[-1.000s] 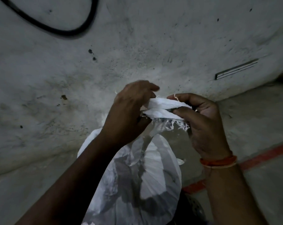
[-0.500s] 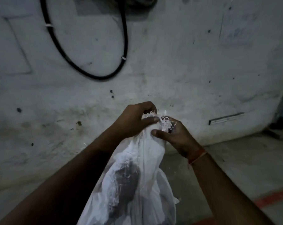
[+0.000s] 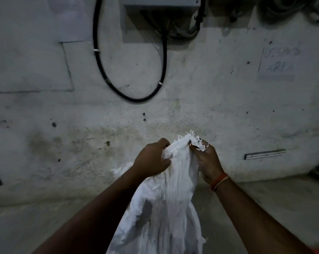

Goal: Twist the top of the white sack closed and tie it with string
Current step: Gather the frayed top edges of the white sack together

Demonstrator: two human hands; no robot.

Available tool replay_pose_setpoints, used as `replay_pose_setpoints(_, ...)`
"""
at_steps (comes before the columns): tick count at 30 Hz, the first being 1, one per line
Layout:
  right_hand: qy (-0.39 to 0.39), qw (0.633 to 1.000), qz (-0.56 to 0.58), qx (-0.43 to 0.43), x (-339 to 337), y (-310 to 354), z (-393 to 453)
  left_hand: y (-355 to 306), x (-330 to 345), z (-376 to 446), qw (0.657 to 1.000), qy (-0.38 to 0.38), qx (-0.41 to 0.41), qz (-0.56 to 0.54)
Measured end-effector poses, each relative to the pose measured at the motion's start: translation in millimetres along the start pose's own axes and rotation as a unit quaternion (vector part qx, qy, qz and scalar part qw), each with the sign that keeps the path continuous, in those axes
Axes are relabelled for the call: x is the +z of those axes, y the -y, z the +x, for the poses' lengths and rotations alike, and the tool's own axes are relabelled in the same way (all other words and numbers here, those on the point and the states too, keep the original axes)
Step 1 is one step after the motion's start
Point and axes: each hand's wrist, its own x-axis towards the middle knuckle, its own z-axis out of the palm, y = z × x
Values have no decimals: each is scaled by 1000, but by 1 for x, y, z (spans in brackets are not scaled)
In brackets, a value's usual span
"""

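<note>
The white sack [image 3: 164,208] hangs in front of me, woven, with a dark smudge on its lower left side. Its frayed top edge is bunched together between both hands. My left hand [image 3: 151,159] grips the gathered top from the left. My right hand [image 3: 207,160], with an orange thread band at the wrist, grips it from the right, loose white fibres sticking up above the fingers. I see no separate string.
A stained whitewashed wall [image 3: 81,125] stands close ahead. A black cable [image 3: 129,97] loops down it from a grey box [image 3: 160,13]. A metal slot [image 3: 265,154] sits low on the right. Concrete floor [image 3: 45,217] runs below.
The sack top has gone from spread flat between the hands to gathered into a bunch. Both hands have closed in toward each other, and my view has tilted up the wall.
</note>
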Motion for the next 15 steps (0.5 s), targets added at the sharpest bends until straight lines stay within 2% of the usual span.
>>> replay_pose_setpoints(2,-24,1000,15,1,-7,-1,1,10,-10,2,1000,9,-4,-3)
replay_pose_setpoints(7,-21,997,65,23,-11,-5,3,14,-21,0,998,62,-7,-17)
replay_pose_setpoints(12,10,997,66,42,-3,-4,1,12,-16,-14,985,88,-39,-145)
replay_pose_setpoints(15,20,996,68,46,-2,-4,0,8,-18,-17,987,114,-20,-116)
